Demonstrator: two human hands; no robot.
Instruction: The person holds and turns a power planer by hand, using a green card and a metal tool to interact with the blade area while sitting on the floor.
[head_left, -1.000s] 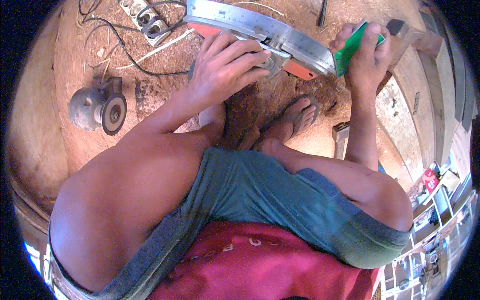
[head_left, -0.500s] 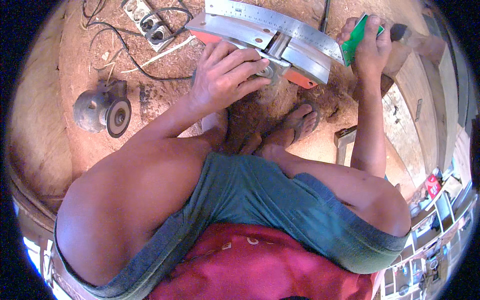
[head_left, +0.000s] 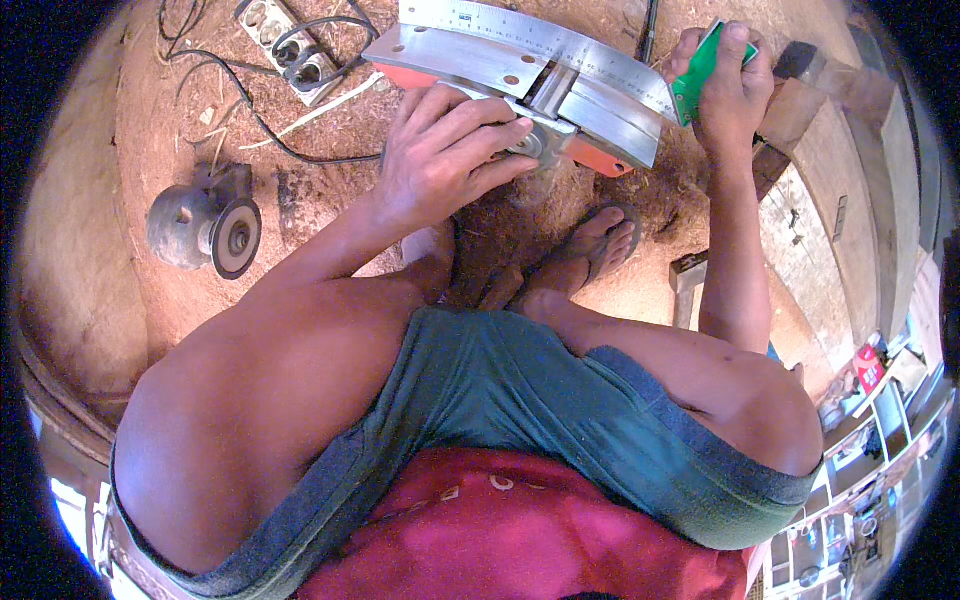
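An electric hand planer (head_left: 450, 62) lies sole-up at the top middle, its metal sole plates split by a cutter drum, with an orange-red body beneath. My left hand (head_left: 450, 150) is closed around the planer's near side, by a round knob. Along the sole's far side runs the steel ruler blade of a try square (head_left: 570, 45), which seems to touch the plates. Its green handle (head_left: 699, 78) sits in my right hand (head_left: 738, 95), thumb pressed on top and fingers wrapped around it. The planer's underside is hidden by my left hand.
An angle grinder (head_left: 205, 222) stands on the sawdust-covered floor at left. Above it are a power strip (head_left: 290, 55) and looping black cables (head_left: 245, 95). Wooden boards (head_left: 850, 190) lie at right. My sandalled foot (head_left: 605, 240) is just below the planer.
The try square and my right hand have shifted slightly left. The planer has edged a little left too, with my left hand still on it.
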